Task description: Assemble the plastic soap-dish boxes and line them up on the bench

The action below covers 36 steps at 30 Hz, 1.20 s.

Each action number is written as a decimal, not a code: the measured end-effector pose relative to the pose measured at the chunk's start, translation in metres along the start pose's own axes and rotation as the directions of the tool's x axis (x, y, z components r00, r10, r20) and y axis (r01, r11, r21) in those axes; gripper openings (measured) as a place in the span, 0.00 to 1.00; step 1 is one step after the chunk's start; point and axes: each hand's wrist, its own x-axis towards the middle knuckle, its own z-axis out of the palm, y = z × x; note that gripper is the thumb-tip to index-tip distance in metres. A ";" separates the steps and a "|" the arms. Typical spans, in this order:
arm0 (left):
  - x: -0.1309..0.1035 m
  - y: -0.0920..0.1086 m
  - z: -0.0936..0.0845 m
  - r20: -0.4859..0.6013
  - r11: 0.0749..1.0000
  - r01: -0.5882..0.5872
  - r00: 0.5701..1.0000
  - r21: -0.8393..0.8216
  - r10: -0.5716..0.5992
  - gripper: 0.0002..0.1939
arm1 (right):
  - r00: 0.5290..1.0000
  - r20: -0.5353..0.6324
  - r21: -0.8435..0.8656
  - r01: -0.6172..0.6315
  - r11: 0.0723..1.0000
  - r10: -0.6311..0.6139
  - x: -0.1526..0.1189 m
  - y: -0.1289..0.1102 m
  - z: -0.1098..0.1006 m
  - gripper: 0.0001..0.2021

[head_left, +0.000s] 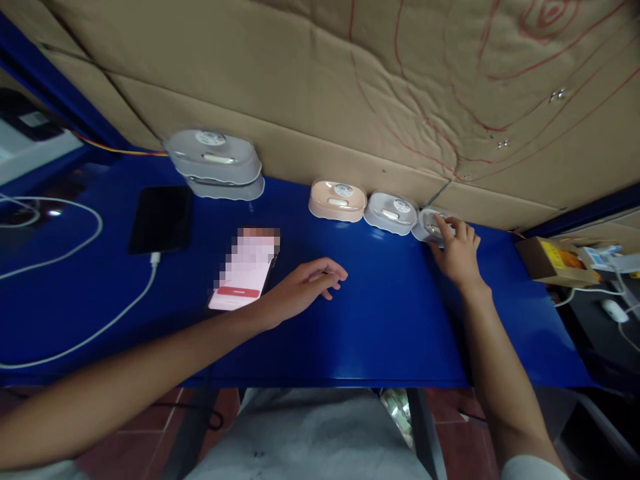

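Observation:
At the right end of a row along the back of the blue table, my right hand (457, 253) is closed around a small grey lidded plastic box (431, 225), thumb at its front and fingers over the top. The hand hides part of that box. Next to it stands a second grey box (391, 213) with a clear lid. A peach-coloured box (338, 201) of the same shape comes after it to the left. My left hand (320, 280) hovers over the table in front of the row, empty, its fingers loosely bent and apart.
Two larger grey boxes (215, 160) are stacked at the back left. A lit phone (245, 267) lies beside my left forearm, and a dark phone (161, 219) is on a white cable (125, 313). Cardboard (300, 87) lines the back. An open carton (555, 260) sits at right.

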 end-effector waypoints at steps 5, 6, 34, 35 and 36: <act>-0.001 0.000 0.002 0.018 0.999 -0.027 0.999 0.023 0.026 0.16 | 0.996 -0.015 0.081 0.084 0.993 -0.083 0.002 -0.025 -0.002 0.31; -0.001 0.000 0.002 0.019 0.999 -0.033 0.999 0.023 0.032 0.15 | 0.994 -0.033 0.104 0.106 0.989 -0.103 0.002 -0.033 -0.004 0.31; -0.008 -0.004 -0.002 0.049 0.472 -0.375 0.821 0.798 0.569 0.34 | 0.777 -0.308 0.648 0.594 0.477 -0.549 -0.041 -0.144 -0.033 0.22; -0.007 -0.006 -0.002 0.083 0.489 -0.386 0.842 0.783 0.532 0.35 | 0.781 -0.313 0.664 0.587 0.463 -0.541 -0.046 -0.140 -0.033 0.23; -0.006 -0.009 -0.003 0.108 0.520 -0.398 0.860 0.756 0.499 0.36 | 0.784 -0.316 0.674 0.582 0.455 -0.535 -0.049 -0.138 -0.034 0.23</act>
